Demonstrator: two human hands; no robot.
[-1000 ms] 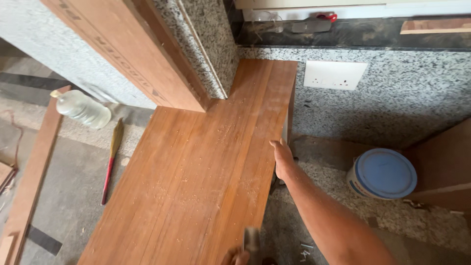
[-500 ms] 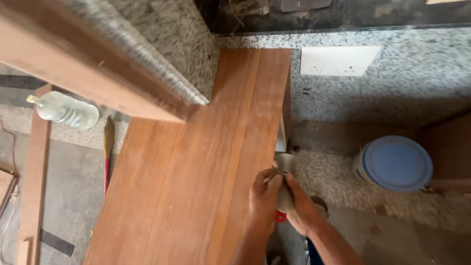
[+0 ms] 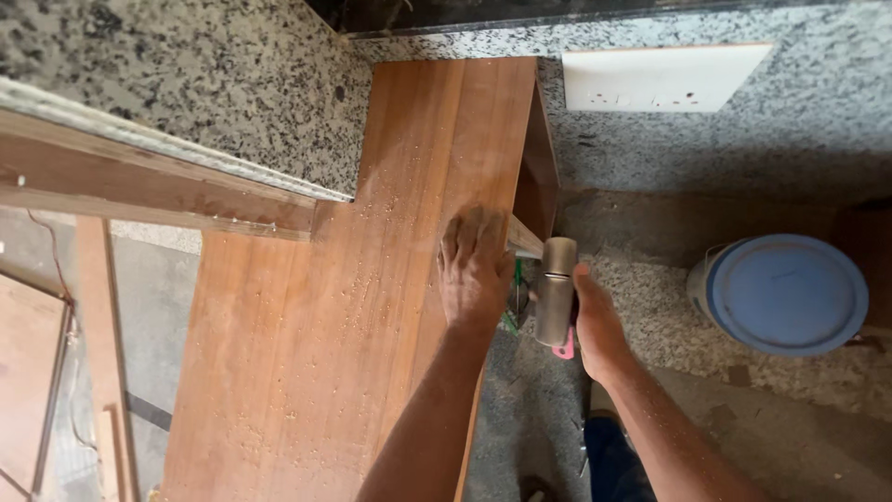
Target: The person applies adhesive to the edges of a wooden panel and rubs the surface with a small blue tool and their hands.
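pressing down on a long wooden board (image 3: 334, 307), the person's left hand (image 3: 476, 270) lies flat with fingers together near the board's right edge, while the right hand (image 3: 595, 321) is wrapped around the handle of a hammer (image 3: 556, 288) just beside that edge, its blunt metal head standing upright between the two hands. the board, a smooth reddish-brown panel dusted with pale sawdust, runs from the foot of the picture up to a speckled granite wall (image 3: 232, 93) and sits under the lip of a granite counter (image 3: 158, 149) edged in timber. judged by its breadth and thickness, the board looks stiff and fairly heavy, not fragile, with a slick finished face; its long edges seem the surest place to grip it, since the flat top offers little purchase beyond downward pressure. the hammer appears dense and top-heavy, best held low on the handle, as it is here. to the right, a round bucket with a blue lid (image 3: 785, 293) stands on the rough stone floor, well apart from the hands, and a white rectangular plate (image 3: 664, 79) is set in the wall above.
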